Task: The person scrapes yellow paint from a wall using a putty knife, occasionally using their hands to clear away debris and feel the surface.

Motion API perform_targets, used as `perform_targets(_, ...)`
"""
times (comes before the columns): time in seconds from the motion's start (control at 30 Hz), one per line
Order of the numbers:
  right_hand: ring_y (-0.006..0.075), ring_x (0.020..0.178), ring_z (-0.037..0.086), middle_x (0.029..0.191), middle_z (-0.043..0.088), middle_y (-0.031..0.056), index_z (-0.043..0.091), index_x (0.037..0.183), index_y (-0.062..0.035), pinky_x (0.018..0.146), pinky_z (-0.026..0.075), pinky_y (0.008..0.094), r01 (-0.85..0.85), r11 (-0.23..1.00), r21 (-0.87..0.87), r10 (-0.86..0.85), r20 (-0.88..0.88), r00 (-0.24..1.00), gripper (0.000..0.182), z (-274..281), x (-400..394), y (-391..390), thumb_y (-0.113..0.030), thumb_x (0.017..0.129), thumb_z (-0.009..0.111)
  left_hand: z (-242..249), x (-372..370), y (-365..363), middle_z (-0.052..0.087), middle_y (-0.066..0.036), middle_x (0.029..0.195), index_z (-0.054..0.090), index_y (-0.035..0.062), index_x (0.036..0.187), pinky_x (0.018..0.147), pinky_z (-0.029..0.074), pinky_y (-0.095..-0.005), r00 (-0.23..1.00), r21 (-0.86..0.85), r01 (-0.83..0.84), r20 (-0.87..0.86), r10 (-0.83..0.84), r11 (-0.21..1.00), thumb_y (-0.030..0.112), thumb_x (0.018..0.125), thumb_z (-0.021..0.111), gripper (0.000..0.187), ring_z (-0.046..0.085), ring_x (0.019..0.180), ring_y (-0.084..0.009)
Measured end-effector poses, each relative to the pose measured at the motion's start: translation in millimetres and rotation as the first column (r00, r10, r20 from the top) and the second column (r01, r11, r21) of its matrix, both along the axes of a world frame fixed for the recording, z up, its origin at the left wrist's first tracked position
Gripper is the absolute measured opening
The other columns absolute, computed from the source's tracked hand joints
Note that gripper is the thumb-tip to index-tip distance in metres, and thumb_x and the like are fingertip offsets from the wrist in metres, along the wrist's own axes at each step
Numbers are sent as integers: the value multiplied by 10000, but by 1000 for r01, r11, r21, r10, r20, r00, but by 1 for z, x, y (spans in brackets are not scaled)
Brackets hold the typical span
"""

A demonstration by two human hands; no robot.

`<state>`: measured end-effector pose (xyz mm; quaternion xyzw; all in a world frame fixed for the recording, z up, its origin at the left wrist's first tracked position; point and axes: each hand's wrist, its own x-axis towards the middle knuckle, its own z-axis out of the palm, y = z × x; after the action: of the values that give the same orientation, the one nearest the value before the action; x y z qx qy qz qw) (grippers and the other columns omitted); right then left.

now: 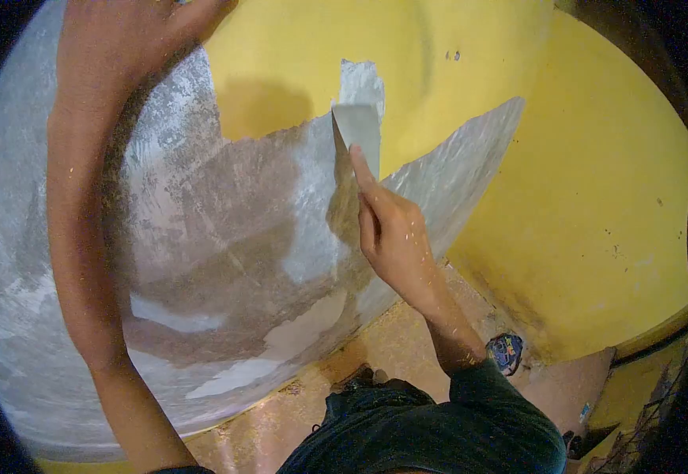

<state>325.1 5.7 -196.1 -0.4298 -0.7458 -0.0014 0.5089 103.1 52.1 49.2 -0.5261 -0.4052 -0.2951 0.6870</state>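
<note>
My right hand (395, 229) is wrapped round the handle of a putty knife (360, 126), with the index finger stretched along its blade. The broad blade lies against a large curved surface (201, 213), part grey and part coated yellow. Above the blade a short grey strip (362, 79) cuts up into the yellow coat (288, 55). At the top left, my left hand (134, 35) is against or close to the same surface, its thumb spread out to the right. The other fingers lie mostly beyond the frame's edge, and I see nothing held there.
A second large yellow curved surface (597, 205) stands at the right. Below lies a stained floor (257, 434) with a small dark blue patterned object (505, 352) on it. Dark clutter (652, 411) sits at the lower right.
</note>
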Motion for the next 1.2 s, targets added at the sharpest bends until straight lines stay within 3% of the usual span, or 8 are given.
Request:
perform_targets(0.1,398,702,637,765,616,208,350,1654,-122,660,507,529,-26,997,-73,26,1,1000,800,-10,2,0,44,909,591,-3,-1,3,442,-193,1630,590,83,1476,1317,205,-534,995,50,81,-60,-78,995,422,855,670,712,323,1562,-367)
perform_targets(0.17,384,661,632,763,591,257,395,1636,-121,656,508,424,17,1000,-6,-17,-23,1000,736,7,2,5,86,950,563,0,-1,-3,441,-193,1631,589,83,1477,1317,204,-534,999,-6,40,-29,-40,999,423,855,669,713,322,1561,-370)
perform_targets(0.33,387,666,640,763,598,256,415,1625,-120,641,501,433,23,999,-34,-23,12,1000,718,-6,4,-2,81,951,561,0,-2,-1,439,-196,1631,589,84,1478,1318,202,-533,1000,-43,-29,4,29,999,428,853,668,718,323,1560,-370)
perform_targets(0.4,389,668,641,764,600,254,423,1619,-116,636,497,437,2,999,-37,-2,3,1000,708,-6,5,-3,80,952,558,-4,-1,3,446,-202,1625,594,83,1472,1315,208,-531,994,49,83,-71,-79,995,426,851,673,713,326,1559,-372)
perform_targets(0.7,421,708,641,761,623,227,353,1648,-138,660,515,525,9,999,-49,-7,37,999,756,21,5,6,-6,943,592,-3,6,-12,456,-206,1616,601,83,1461,1310,214,-533,991,-72,134,-5,-135,988,417,853,680,699,333,1556,-372)
perform_targets(0.77,418,703,644,747,615,234,346,1651,-133,664,520,526,49,992,117,-54,38,998,775,46,5,22,3,933,604,-3,3,-2,454,-207,1617,599,83,1463,1311,212,-534,992,-35,118,-30,-119,992,420,852,679,703,329,1558,-372)
perform_targets(0.87,411,701,648,741,615,232,360,1645,-118,667,525,522,101,993,-55,-92,145,985,775,24,5,-6,17,923,605,-1,1,-2,450,-208,1619,595,83,1468,1314,207,-534,997,-21,67,-33,-67,998,427,852,674,710,324,1561,-373)
perform_targets(1.2,402,687,648,740,613,213,378,1642,-134,661,537,511,72,994,-77,-64,105,992,772,10,6,-7,15,918,604,-1,1,-4,449,-201,1623,602,80,1463,1313,210,-537,999,-55,34,6,-33,998,447,847,671,720,325,1559,-377)
